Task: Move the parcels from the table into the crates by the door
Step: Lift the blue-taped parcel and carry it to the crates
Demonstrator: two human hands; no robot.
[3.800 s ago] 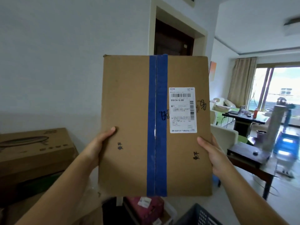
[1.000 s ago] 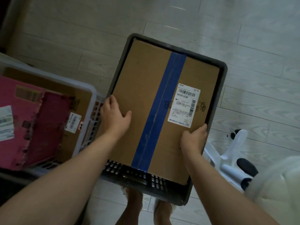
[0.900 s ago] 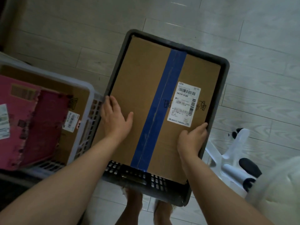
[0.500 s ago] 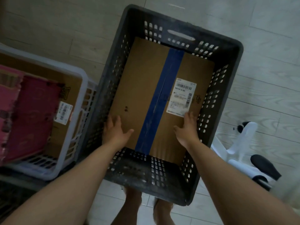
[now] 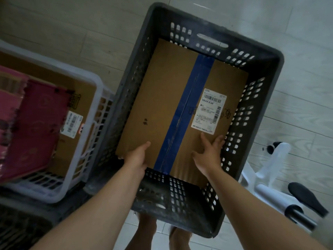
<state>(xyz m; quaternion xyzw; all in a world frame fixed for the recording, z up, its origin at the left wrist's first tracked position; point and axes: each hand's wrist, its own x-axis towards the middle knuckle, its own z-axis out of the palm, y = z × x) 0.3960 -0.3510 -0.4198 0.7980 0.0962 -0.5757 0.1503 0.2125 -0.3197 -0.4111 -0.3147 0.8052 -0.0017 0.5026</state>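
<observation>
Pale plank floor (image 5: 72, 24); dark crate (image 5: 270, 56); parcel (image 5: 165, 98) inside; left fingers (image 5: 145, 146) clamped on its edge, right fingers (image 5: 204, 139) spread.

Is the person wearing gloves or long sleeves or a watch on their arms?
No. The left hand and right hand are bare: no gloves or rings show. The left forearm and right forearm are bare too, right to the picture's edge, with no sleeve, watch or bracelet.
</observation>
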